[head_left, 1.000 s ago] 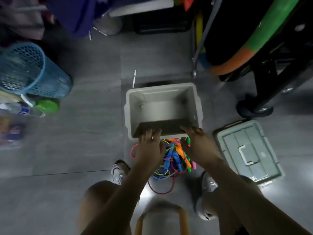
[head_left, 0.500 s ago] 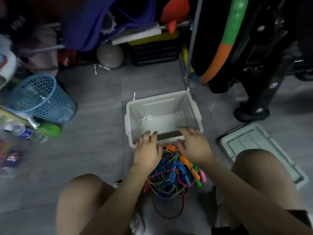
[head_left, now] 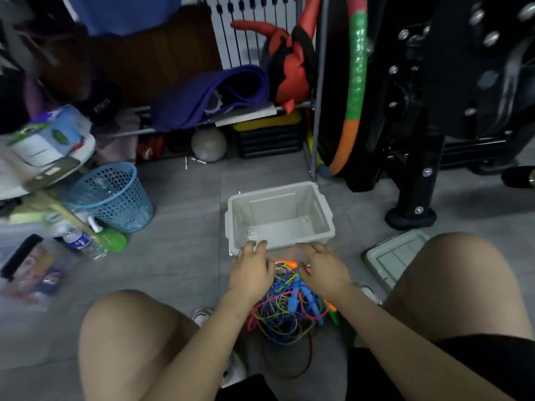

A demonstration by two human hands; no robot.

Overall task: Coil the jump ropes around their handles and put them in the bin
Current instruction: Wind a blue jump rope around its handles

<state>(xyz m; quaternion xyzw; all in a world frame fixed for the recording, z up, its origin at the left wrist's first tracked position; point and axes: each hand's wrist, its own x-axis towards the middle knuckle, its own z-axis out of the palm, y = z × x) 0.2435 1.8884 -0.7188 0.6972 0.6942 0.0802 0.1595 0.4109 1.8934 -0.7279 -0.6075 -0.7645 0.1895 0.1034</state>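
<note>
1. here, a grey bin (head_left: 279, 215) is seen on the floor (head_left: 179, 256), open and tilted.
2. the left hand (head_left: 251, 272) is laid on its 6 o'clock rim, fingers relaxed.
3. the right hand (head_left: 324, 269) is held beside it, holding nothing.
4. tangled jump ropes (head_left: 286, 305) are heaped at 6 o'clock of the bin, under both hands.
5. a blue basket (head_left: 111, 198) is seen at 9 o'clock.

Hands hide part of rope pile (head_left: 285, 305); lid (head_left: 390, 257) half behind knee; left-side clutter blurred; fingertip contact with bin (head_left: 279, 218) unclear.
</note>
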